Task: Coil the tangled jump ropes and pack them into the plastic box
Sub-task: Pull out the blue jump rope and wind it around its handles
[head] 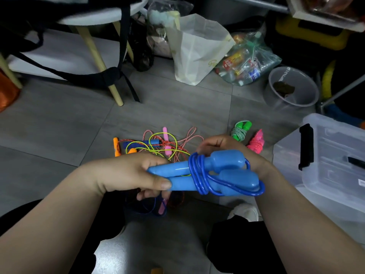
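Note:
My left hand (126,173) grips the narrow ends of a blue jump rope's two handles (223,171), held side by side. Blue cord is wound several turns around the handles' middle. My right hand (223,146) is behind the thick ends and pinches the cord at the coil. On the floor behind lies a tangled pile of ropes (162,145) with orange, pink and blue handles. A coiled green rope (240,130) and a coiled pink rope (256,142) lie to its right. The clear plastic box (325,155) with black latches stands at the right.
A stool with wooden legs (98,56) and black straps stands at the back left. A white paper bag (197,48), a clear bag of bottles (248,60) and a grey bucket (292,88) line the back. My knees and a white shoe (245,211) are below.

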Demonstrator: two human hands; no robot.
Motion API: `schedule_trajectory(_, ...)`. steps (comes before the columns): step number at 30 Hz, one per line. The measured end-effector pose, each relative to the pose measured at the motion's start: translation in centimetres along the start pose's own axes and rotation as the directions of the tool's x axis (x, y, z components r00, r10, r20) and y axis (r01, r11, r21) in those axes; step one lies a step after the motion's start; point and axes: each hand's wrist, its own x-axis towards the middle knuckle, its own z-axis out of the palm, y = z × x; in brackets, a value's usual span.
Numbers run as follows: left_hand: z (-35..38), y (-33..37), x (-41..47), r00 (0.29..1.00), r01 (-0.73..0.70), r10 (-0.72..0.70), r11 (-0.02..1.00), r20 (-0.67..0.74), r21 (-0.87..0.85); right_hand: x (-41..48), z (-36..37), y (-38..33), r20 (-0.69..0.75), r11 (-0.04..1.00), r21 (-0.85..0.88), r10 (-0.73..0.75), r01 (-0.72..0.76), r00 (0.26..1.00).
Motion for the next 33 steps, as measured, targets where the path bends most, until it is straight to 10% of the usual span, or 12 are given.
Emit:
schedule_trajectory(11,-0.1,0.3,1.3,0.935,-0.124,-0.027,0.908,-0.353,-0.399,1.0,3.8,0.9,-0.06,0.97,0.21,-0.114,0.124,0.992)
schedule_trajectory(18,0.4,0.9,1.7,0.899,-0.115,-0.102,0.884,-0.426,-0.454,2.4,4.2,2.7,-0.409,0.896,-0.333,-0.417,0.293,0.812)
schedule_trajectory(22,0.6,1.4,1.8,0.862,-0.104,-0.122,0.907,-0.492,-0.407,2.2,4.0,2.2,-0.258,0.932,-0.284,-0.302,0.227,0.918)
schedule_trajectory(29,0.3,1.4,2.2,0.701,-0.057,-0.113,0.976,-0.704,-0.212,0.8,3.6,0.3,-0.09,0.98,0.198,-0.006,0.024,0.996)
schedule_trajectory(33,-1.9,0.8,1.7,0.357,0.181,-0.021,0.982,-0.934,0.047,0.2,3.7,1.3,-0.048,0.89,-0.445,0.084,-0.097,0.995)
